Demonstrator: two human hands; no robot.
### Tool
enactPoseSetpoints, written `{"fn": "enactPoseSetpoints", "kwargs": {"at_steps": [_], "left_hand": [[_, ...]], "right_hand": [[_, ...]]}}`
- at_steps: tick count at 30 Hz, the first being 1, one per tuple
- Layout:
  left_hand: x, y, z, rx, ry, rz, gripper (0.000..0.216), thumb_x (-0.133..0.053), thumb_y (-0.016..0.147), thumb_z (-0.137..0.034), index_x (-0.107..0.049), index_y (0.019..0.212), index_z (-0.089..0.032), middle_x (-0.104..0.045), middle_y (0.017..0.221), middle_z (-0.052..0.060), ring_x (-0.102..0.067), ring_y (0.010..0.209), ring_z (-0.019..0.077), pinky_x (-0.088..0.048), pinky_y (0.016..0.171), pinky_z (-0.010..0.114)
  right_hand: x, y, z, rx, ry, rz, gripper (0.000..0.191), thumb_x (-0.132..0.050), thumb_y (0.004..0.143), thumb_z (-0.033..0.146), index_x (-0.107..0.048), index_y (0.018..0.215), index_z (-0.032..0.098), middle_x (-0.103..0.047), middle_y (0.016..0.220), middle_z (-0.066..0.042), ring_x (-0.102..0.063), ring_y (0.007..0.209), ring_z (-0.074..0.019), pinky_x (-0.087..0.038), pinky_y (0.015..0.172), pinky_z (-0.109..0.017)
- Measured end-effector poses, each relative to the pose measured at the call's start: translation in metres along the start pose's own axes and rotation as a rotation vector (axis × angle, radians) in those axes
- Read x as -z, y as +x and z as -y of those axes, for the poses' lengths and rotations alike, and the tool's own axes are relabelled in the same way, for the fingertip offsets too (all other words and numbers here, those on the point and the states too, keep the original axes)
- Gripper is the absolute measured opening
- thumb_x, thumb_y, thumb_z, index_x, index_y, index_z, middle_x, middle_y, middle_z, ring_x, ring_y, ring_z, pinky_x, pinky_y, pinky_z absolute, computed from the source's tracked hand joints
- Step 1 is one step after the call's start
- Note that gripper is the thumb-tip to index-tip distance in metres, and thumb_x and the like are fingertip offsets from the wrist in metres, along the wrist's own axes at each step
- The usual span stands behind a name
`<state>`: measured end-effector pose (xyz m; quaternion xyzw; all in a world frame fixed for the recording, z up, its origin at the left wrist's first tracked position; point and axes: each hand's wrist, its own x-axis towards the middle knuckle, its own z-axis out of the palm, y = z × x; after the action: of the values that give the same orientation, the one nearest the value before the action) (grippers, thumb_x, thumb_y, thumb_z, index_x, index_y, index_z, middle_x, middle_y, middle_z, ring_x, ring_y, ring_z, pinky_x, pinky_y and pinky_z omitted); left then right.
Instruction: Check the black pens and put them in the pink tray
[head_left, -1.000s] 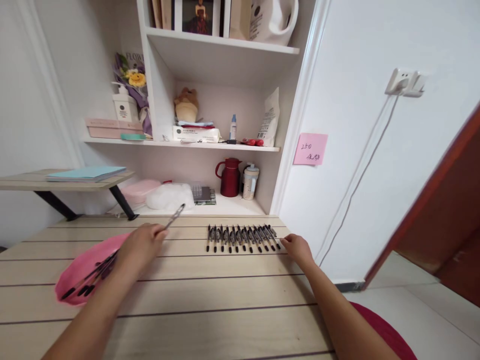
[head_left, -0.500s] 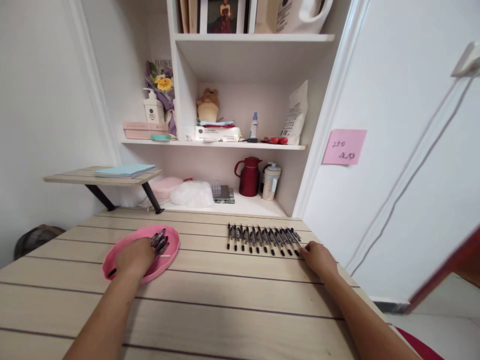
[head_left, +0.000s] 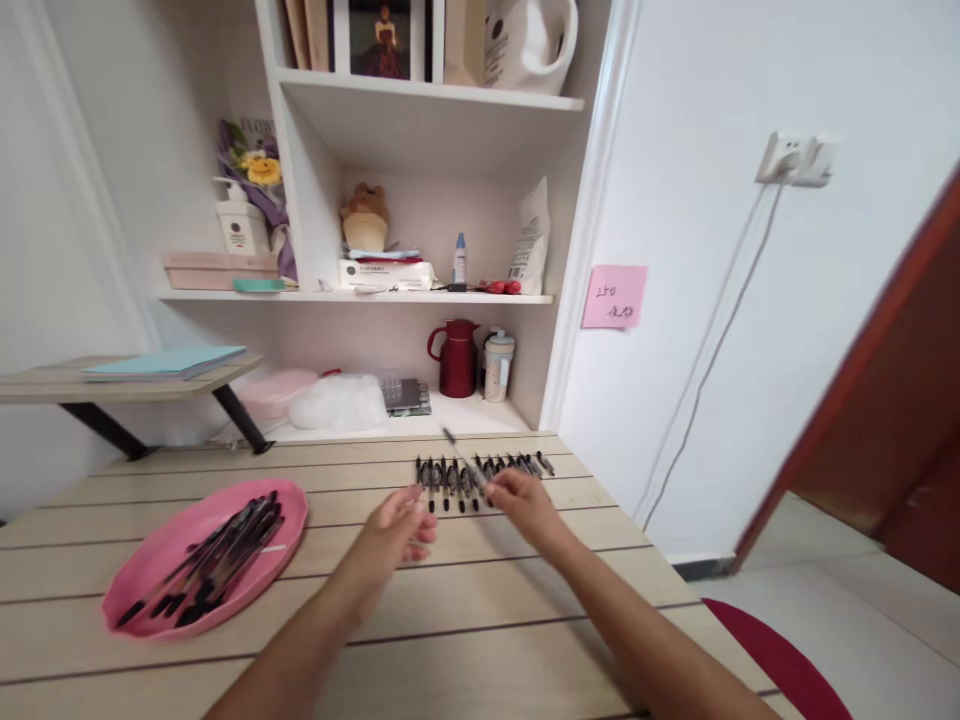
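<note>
My right hand (head_left: 523, 500) is closed on a black pen (head_left: 463, 458) that sticks up and to the left, just above the left part of a row of pens (head_left: 480, 472) laid side by side on the wooden table (head_left: 465, 620). My left hand (head_left: 397, 528) hovers close beside it, fingers loosely spread, holding nothing. At the left of the table a pink tray (head_left: 289, 520) holds several more black pens (head_left: 214, 560).
White shelves behind the table carry a red jug (head_left: 457, 357), a cup (head_left: 498, 365), a white bag (head_left: 339, 402) and boxes. A small raised shelf (head_left: 127, 372) stands at the left. A pink note (head_left: 614, 297) is on the wall, a door (head_left: 862, 400) at the right.
My left hand left the pink tray and moved right toward the row. My right hand came in from the row's right end and now holds a pen.
</note>
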<state>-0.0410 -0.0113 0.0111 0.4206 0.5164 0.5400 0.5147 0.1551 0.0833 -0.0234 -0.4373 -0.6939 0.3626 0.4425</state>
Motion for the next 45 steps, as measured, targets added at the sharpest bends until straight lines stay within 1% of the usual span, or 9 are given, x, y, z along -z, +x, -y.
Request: {"fn": "enactPoseSetpoints", "kwargs": {"at_steps": [4,8,12,16,22,28,34,38,45], "left_hand": [[-0.045,0.009,0.017,0.044,-0.395,0.021,0.034,-0.058,0.071,-0.034,-0.051,0.101,-0.018,-0.061,0.091,0.009,-0.060,0.077,0.0176,-0.046,0.064,0.029],[-0.050,0.017,0.030,0.070,-0.544,-0.045,0.013,-0.053,0.076,-0.029,-0.048,0.077,-0.017,-0.062,0.078,0.005,-0.061,0.072,0.0171,-0.046,0.063,0.031],[-0.047,0.014,0.044,0.149,-0.498,0.002,0.012,-0.050,0.077,-0.030,-0.046,0.078,-0.019,-0.055,0.059,-0.002,-0.056,0.053,0.0127,-0.045,0.054,0.028],[-0.052,0.013,0.056,0.082,-0.346,0.045,0.021,-0.047,0.077,-0.039,-0.045,0.077,-0.019,-0.049,0.053,-0.006,-0.043,0.037,0.0062,-0.031,0.038,0.017],[-0.054,0.016,0.061,0.061,-0.188,0.081,0.027,-0.045,0.076,-0.045,-0.044,0.077,-0.019,-0.048,0.052,-0.007,-0.033,0.031,0.0024,-0.018,0.032,0.015],[-0.051,0.020,0.065,0.072,-0.144,0.097,0.028,-0.043,0.076,-0.047,-0.043,0.077,-0.019,-0.048,0.052,-0.007,-0.031,0.030,0.0020,-0.015,0.031,0.015],[-0.054,0.022,0.067,0.033,-0.086,0.121,0.029,-0.042,0.076,-0.047,-0.045,0.076,-0.018,-0.047,0.048,-0.007,-0.027,0.027,0.0017,-0.010,0.031,0.016],[-0.058,0.014,0.062,-0.021,-0.032,0.161,0.029,-0.044,0.075,-0.046,-0.047,0.074,-0.017,-0.044,0.042,-0.008,-0.022,0.027,0.0018,-0.008,0.032,0.017],[-0.060,0.008,0.058,-0.025,-0.032,0.168,0.025,-0.047,0.073,-0.043,-0.048,0.072,-0.017,-0.041,0.039,-0.008,-0.019,0.028,0.0023,-0.008,0.035,0.019]], "right_hand": [[-0.038,-0.022,0.012,0.025,0.212,0.217,0.016,-0.056,0.067,0.032,-0.053,0.061,0.017,-0.051,0.055,0.003,-0.043,0.050,-0.0084,-0.033,0.047,-0.020],[-0.018,-0.011,0.009,-0.050,0.091,0.306,0.018,-0.056,0.068,0.034,-0.056,0.065,0.017,-0.057,0.056,0.001,-0.045,0.045,-0.0086,-0.034,0.044,-0.021],[0.045,0.026,-0.011,-0.173,-0.375,-0.178,0.019,-0.051,0.070,0.032,-0.059,0.067,0.015,-0.061,0.062,-0.004,-0.053,0.054,-0.0125,-0.036,0.050,-0.023],[0.092,0.049,-0.045,-0.292,-0.535,-0.338,0.018,-0.049,0.070,0.026,-0.059,0.073,0.012,-0.063,0.075,-0.013,-0.055,0.070,-0.0201,-0.036,0.056,-0.028],[0.086,0.060,-0.082,-0.367,-0.633,-0.355,0.023,-0.056,0.065,0.026,-0.058,0.085,0.015,-0.063,0.085,-0.011,-0.057,0.082,-0.0220,-0.038,0.063,-0.026],[0.077,0.062,-0.087,-0.391,-0.629,-0.363,0.025,-0.054,0.065,0.017,-0.057,0.089,0.015,-0.063,0.091,-0.013,-0.056,0.089,-0.0231,-0.039,0.068,-0.028],[0.085,0.050,-0.074,-0.374,-0.498,-0.331,0.017,-0.055,0.060,0.013,-0.061,0.076,0.015,-0.064,0.082,-0.012,-0.057,0.085,-0.0224,-0.040,0.066,-0.026],[0.072,0.043,-0.048,-0.328,-0.315,-0.226,0.014,-0.053,0.066,0.022,-0.062,0.075,0.016,-0.061,0.061,-0.005,-0.056,0.061,-0.0153,-0.039,0.051,-0.023],[0.021,0.025,0.014,-0.215,0.554,0.027,0.021,-0.067,0.057,0.027,-0.058,0.072,0.016,-0.050,0.052,0.004,-0.043,0.044,-0.0060,-0.027,0.038,-0.018]]}}
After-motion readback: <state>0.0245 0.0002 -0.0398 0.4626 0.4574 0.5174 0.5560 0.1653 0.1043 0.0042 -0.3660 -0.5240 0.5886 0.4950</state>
